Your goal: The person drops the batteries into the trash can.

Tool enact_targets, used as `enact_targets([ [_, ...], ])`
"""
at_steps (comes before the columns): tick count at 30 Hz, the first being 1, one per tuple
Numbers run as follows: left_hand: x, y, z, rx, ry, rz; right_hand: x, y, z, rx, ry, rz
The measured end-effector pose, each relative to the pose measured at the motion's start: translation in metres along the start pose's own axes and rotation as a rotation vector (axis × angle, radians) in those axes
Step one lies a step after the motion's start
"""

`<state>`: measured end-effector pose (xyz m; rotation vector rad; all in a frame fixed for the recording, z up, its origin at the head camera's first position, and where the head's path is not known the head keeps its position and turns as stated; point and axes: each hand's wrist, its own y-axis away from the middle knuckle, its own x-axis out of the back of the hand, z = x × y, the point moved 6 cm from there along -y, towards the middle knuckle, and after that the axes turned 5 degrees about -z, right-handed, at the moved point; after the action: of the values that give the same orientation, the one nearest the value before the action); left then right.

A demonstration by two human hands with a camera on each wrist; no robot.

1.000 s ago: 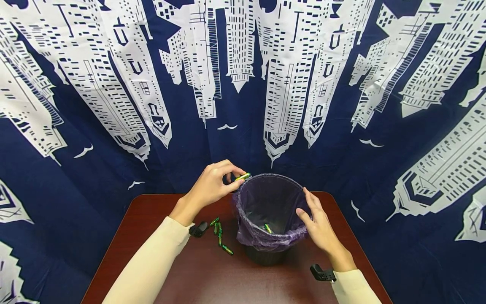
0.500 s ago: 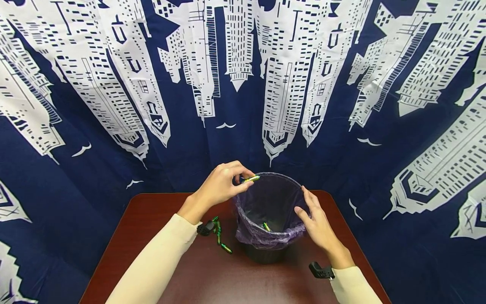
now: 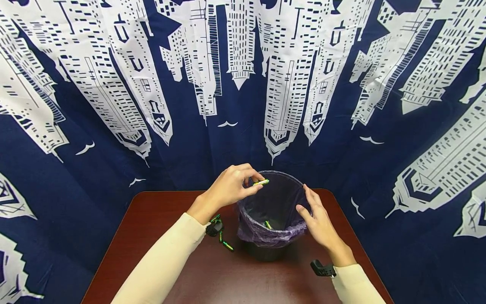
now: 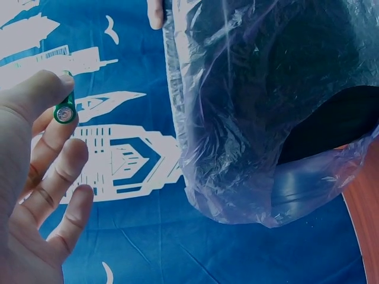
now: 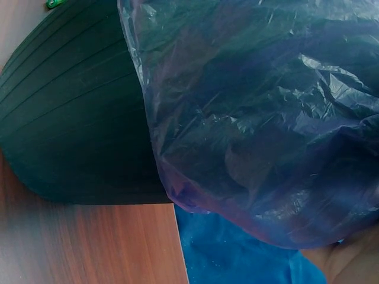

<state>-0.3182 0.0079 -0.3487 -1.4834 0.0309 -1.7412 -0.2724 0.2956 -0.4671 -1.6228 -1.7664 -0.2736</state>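
My left hand (image 3: 233,181) pinches a green-and-yellow battery (image 3: 261,182) between thumb and fingers, over the left part of the mouth of a dark trash can. Its round metal end faces the camera in the left wrist view. The trash can (image 3: 267,252) wears a thin purple liner bag (image 3: 252,233) folded down over its rim. On the can's right side my right hand (image 3: 320,221) holds the rim, with the thumb reaching over the inner edge. Inside the can lies another battery (image 3: 268,224).
Several green batteries lie on the reddish-brown table (image 3: 167,245) left of the can, such as one battery (image 3: 228,246) near its base; the left wrist camera (image 3: 214,227) partly covers others. A navy curtain (image 3: 190,169) with white buildings hangs behind the table.
My left hand has moved right with the battery, from beside the can's left rim to over its opening. The right hand has stayed at the can's right rim.
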Motion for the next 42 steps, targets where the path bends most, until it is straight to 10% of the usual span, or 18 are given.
enact_targets([
  [20,-0.008,-0.011,-0.003,0.122,-0.027,-0.011,-0.002,0.0,0.001,0.007,-0.021,0.002],
  [42,-0.004,0.035,-0.03,0.202,-0.009,0.126,-0.001,0.001,0.002,0.033,-0.014,0.005],
])
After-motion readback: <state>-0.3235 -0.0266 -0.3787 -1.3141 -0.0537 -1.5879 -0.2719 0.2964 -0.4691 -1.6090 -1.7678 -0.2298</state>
